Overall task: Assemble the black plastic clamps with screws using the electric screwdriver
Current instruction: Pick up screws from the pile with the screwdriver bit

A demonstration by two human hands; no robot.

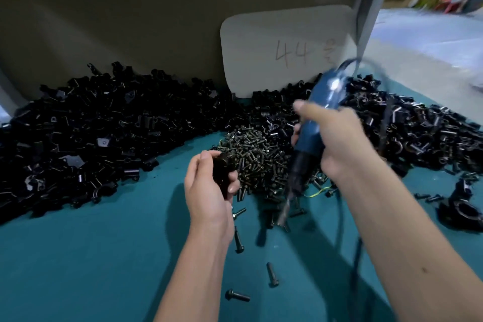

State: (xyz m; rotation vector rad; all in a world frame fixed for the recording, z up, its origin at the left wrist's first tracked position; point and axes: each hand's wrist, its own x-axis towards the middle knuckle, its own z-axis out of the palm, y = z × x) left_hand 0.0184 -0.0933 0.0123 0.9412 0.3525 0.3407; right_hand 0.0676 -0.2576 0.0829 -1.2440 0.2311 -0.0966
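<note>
The light, stiff clamp (222, 172) is pinched in the left hand (209, 188), the heavier electric screwdriver (311, 136) gripped mid-body by the right hand (339, 138).

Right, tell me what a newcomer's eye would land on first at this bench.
First the blue electric screwdriver, gripped in the right hand at centre right, bit tilted down over the teal table. Next the left hand, holding a black clamp just left of the heap of screws. Behind, a pile of black plastic clamps stretches across the table.
</note>
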